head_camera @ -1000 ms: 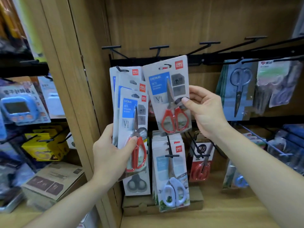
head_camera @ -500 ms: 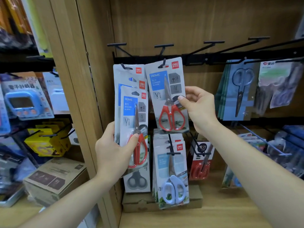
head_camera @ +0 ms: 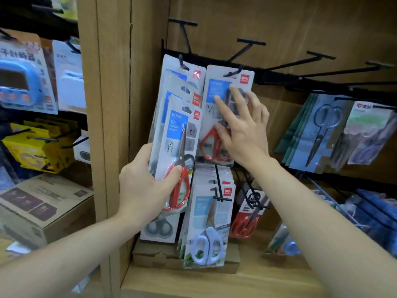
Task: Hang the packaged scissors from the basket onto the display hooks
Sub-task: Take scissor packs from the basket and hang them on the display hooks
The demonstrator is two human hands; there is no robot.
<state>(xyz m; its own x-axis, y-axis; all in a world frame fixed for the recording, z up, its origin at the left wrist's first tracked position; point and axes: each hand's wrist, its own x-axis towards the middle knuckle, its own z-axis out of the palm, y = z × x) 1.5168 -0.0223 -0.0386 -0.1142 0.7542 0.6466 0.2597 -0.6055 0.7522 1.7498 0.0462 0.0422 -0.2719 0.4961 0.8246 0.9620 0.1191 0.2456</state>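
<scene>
My left hand (head_camera: 146, 186) grips a stack of packaged red-handled scissors (head_camera: 179, 134) by its lower edge, thumb on the front pack's red handle. The stack stands upright in front of the leftmost display hook (head_camera: 182, 61). One more pack of red scissors (head_camera: 227, 82) hangs on the second hook (head_camera: 233, 72). My right hand (head_camera: 242, 130) lies flat against that hanging pack with straight, spread fingers. The basket is out of view.
Empty black T-ended hooks (head_camera: 251, 43) stick out of the wooden back panel above and to the right. Packs of blue-handled scissors (head_camera: 206, 229) hang below, grey scissors packs (head_camera: 320, 130) at right. A wooden upright (head_camera: 107, 125) borders the left; boxes and timers sit beyond it.
My right hand let go of the pack's edge after it went onto the second hook and now presses flat on its front. The view moved closer and tilted. The left hand kept its stack.
</scene>
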